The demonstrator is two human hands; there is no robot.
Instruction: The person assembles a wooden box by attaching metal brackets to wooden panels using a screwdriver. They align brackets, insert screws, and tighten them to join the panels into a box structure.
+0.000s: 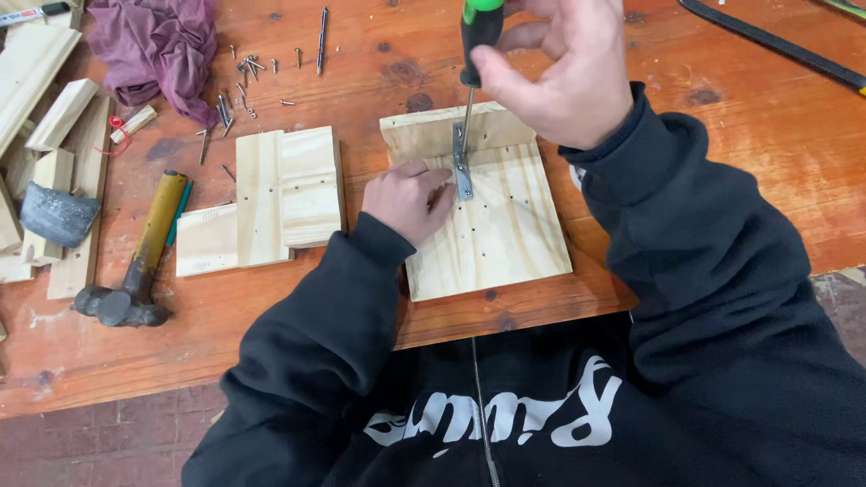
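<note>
Right hand [564,68] grips screwdriver [476,41] — upright.

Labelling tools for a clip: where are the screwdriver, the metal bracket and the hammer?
screwdriver [478,36], head view, on its black grip
bracket [462,162], head view, mid strip
hammer [122,305], head view, on its head

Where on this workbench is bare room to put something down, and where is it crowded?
Bare wood lies on the right of the workbench, between the pine board and the black strip. A second patch runs along the front edge below the hammer. The far left is crowded: loose screws, purple cloth and wood offcuts.
</note>
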